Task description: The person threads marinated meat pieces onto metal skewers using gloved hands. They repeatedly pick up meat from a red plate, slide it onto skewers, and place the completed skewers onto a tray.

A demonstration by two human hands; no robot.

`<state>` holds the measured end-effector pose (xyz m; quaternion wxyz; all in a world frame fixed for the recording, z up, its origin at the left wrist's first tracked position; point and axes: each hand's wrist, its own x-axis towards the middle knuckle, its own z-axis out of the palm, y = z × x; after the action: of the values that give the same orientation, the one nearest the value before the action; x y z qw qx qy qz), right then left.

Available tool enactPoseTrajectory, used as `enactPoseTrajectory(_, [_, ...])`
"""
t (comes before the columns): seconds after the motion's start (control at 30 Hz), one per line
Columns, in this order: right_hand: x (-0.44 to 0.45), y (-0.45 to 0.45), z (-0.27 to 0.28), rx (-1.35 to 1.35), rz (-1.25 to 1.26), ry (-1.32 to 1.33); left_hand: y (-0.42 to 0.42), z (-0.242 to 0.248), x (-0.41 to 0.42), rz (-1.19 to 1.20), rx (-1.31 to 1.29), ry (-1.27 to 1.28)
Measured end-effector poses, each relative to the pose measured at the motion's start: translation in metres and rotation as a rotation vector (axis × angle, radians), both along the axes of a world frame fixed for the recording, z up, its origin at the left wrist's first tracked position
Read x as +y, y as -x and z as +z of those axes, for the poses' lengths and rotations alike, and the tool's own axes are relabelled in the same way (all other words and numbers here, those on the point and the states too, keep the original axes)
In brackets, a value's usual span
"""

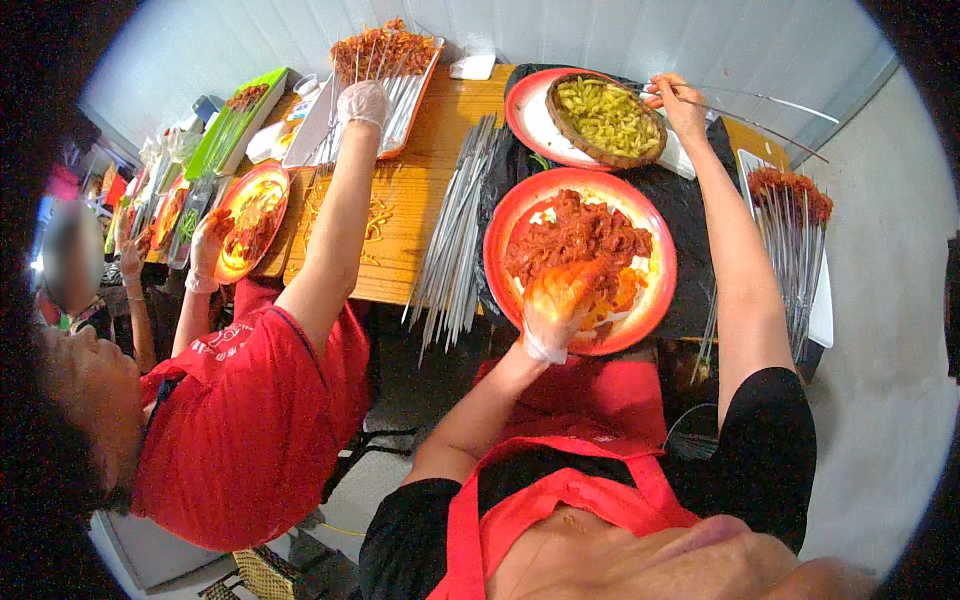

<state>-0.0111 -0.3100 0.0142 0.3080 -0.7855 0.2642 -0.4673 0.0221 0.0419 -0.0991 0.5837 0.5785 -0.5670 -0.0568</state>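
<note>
My left hand (559,304), in a clear plastic glove smeared with orange sauce, rests in the red marinated meat (585,236) on a red-rimmed round tray (664,292). Whether its fingers grip a piece is hidden. Up at the right, my right hand (679,101) is closed on metal skewers (757,127), whose shafts stick out to the right. Left of it, a round woven basket (555,112) of green peppers sits on a second red-rimmed tray (517,86). A pile of bare metal skewers (461,232) lies left of the meat tray.
A white tray (822,300) at the right holds loaded skewers (791,196). At the left, a co-worker in red reaches with a gloved hand (364,105) over a tray of loaded skewers (382,52). A green tray (274,86) stands farther left. Behind the table is a pale wall.
</note>
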Motion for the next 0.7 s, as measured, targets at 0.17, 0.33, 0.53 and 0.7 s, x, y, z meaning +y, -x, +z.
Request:
enactPoseTrajectory(0.17, [-0.024, -0.013, -0.014, 0.094, -0.018, -0.025, -0.004, 0.007, 0.011, 0.037, -0.098, 0.005])
enactPoseTrajectory(0.33, [-0.036, -0.017, -0.020, 0.084, 0.090, -0.322, 0.002, -0.003, 0.005, -0.029, 0.159, 0.023])
enactPoseTrajectory(0.53, [-0.005, -0.005, -0.021, 0.105, 0.300, -0.409, -0.007, 0.016, 0.006, 0.058, -0.193, 0.080])
enactPoseTrajectory(0.7, [0.044, 0.011, -0.014, 0.238, 0.275, -0.310, -0.006, 0.007, -0.001, 0.085, -0.187, 0.051])
